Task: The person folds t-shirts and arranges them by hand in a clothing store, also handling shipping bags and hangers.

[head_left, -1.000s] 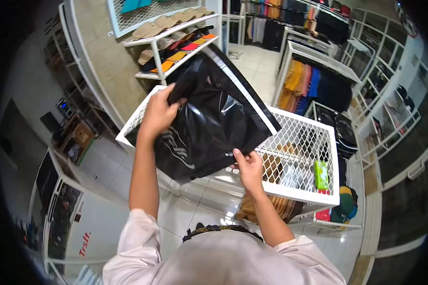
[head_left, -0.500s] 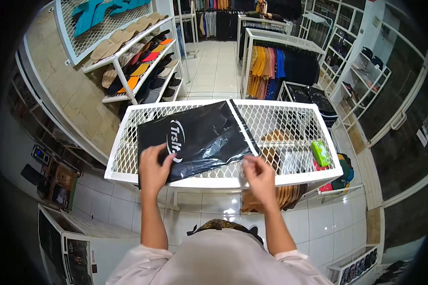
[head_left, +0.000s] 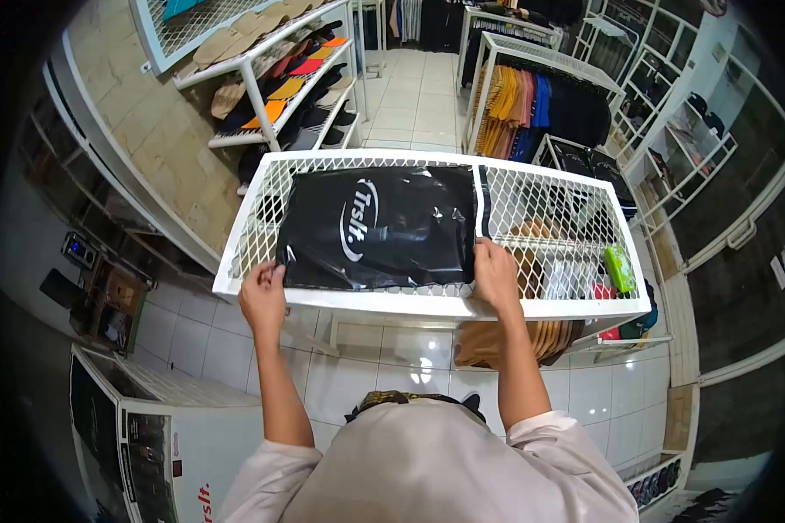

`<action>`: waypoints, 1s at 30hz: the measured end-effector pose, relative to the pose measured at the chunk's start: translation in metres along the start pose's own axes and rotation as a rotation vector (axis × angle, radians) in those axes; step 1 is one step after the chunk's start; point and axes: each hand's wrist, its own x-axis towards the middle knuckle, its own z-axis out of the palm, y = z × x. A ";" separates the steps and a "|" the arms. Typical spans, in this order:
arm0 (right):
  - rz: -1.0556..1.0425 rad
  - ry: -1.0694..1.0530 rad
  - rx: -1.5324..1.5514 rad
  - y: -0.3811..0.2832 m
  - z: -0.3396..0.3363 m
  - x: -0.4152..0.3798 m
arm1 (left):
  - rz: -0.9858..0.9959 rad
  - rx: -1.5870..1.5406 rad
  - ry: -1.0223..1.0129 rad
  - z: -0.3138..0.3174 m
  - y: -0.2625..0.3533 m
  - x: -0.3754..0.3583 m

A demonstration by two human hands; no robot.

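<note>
A black plastic bag (head_left: 401, 231) with a white logo lies flat on the white mesh table (head_left: 366, 302), a white strip along its right end. At the bag's lower left corner, my left hand (head_left: 263, 296) has its fingers pinched on the edge. My right hand (head_left: 495, 272) grips the bag's right edge near the white strip, with the fingers closed. Right of the bag, a green packet (head_left: 619, 268) rests on the mesh.
Shelves of caps (head_left: 279, 87) stand at the upper left. Beyond the table is a rack of hanging shirts (head_left: 510, 100). Brown garments (head_left: 519, 343) hang beneath the table. A white cabinet (head_left: 209, 444) is at the lower left.
The bag has been turned straighter, nearly parallel to the table's front edge. My left hand has moved from the bag's face to its lower left corner; my right hand now grips the right edge.
</note>
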 end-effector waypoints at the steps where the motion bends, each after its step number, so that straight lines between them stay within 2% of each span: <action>1: 0.008 0.000 0.055 0.002 -0.001 0.001 | 0.041 0.072 0.008 0.000 -0.002 0.009; 5: 0.029 -0.123 -0.041 0.029 0.002 0.023 | 0.013 0.179 -0.020 -0.010 0.019 0.018; 7: 0.101 -0.142 -0.004 0.015 -0.004 0.029 | -0.010 0.191 -0.031 -0.011 0.014 0.029; 10: 0.229 -0.291 -0.127 -0.004 -0.010 0.042 | -0.044 0.124 -0.133 -0.005 0.001 0.045; 11: 0.225 -0.281 -0.130 -0.005 -0.007 0.044 | -0.039 0.115 -0.133 -0.002 -0.001 0.049; 13: 0.196 -0.086 -0.278 0.005 0.010 0.047 | -0.029 0.085 -0.113 0.002 -0.007 0.052; 15: 0.192 -0.094 -0.293 0.002 0.017 0.054 | -0.047 0.080 -0.135 0.006 -0.009 0.060; 17: 0.254 -0.226 -0.262 -0.013 0.015 0.056 | -0.049 0.022 -0.151 0.009 -0.004 0.064; 22: 0.154 -0.115 -0.197 0.000 0.031 0.059 | -0.037 -0.136 -0.190 0.024 -0.035 0.085; 24: 0.184 -0.130 -0.210 -0.005 0.026 0.056 | -0.100 -0.241 -0.224 0.020 -0.037 0.084; 26: 0.211 -0.154 -0.223 -0.010 0.025 0.055 | -0.078 -0.297 -0.224 0.021 -0.040 0.082; 30: 0.108 -0.196 -0.245 -0.009 0.031 0.057 | -0.063 -0.371 -0.209 0.025 -0.047 0.085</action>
